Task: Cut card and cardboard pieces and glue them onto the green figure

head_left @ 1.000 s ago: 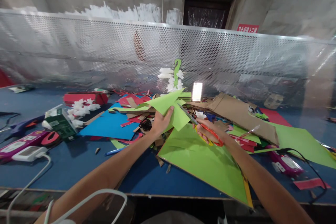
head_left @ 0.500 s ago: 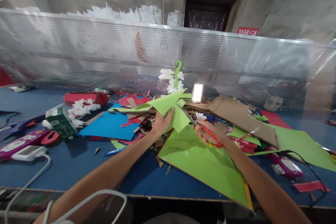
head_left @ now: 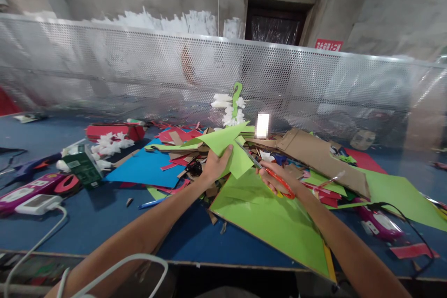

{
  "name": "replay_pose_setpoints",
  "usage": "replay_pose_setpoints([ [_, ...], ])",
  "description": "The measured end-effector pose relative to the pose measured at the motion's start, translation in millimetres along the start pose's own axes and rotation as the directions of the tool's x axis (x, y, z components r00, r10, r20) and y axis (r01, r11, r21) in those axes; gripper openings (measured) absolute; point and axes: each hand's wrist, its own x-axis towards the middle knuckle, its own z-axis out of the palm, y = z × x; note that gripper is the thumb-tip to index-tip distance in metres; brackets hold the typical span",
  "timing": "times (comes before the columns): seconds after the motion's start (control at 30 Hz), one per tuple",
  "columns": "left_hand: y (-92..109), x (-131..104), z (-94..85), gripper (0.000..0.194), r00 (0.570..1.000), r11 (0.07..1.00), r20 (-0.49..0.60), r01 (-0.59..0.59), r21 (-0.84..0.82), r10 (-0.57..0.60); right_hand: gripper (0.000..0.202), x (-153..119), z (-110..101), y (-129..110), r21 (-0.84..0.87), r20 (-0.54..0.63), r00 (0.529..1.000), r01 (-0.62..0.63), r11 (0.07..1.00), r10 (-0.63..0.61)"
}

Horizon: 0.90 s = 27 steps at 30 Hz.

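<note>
"Where is the green paper piece (head_left: 225,142)?"

"At the centre of the frame, pinched in the left hand (head_left: 215,164), thumb on top."

"And the right hand (head_left: 271,174)?"

"Just right of centre, gripping the red-and-yellow scissors (head_left: 281,179). Their blades point up-left at the paper; I can't tell how far they've cut."

"What's around them?"

"A larger green sheet (head_left: 272,219) lower down, a blue sheet (head_left: 143,167) left of centre, brown cardboard (head_left: 321,160) towards the right."

"Further out?"

"A perforated metal screen (head_left: 146,65) across the upper half."
</note>
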Motion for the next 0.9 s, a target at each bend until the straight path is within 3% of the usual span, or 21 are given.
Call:
replay_pose_setpoints([
  [0.33, -0.7, 0.2, 0.5, 0.047, 1.000, 1.000, 0.006, 0.017, -0.004, -0.017, 0.056, 1.8, 0.8, 8.1, 0.002, -0.020, 1.000, -0.013, 1.000, 0.013],
  [0.9, -2.6, 1.1, -0.6, 0.045, 1.000, 1.000, 0.022, 0.003, -0.017, -0.003, 0.065, 2.6, 1.3, 4.3, -0.028, -0.060, 0.998, -0.021, 0.999, 0.020],
])
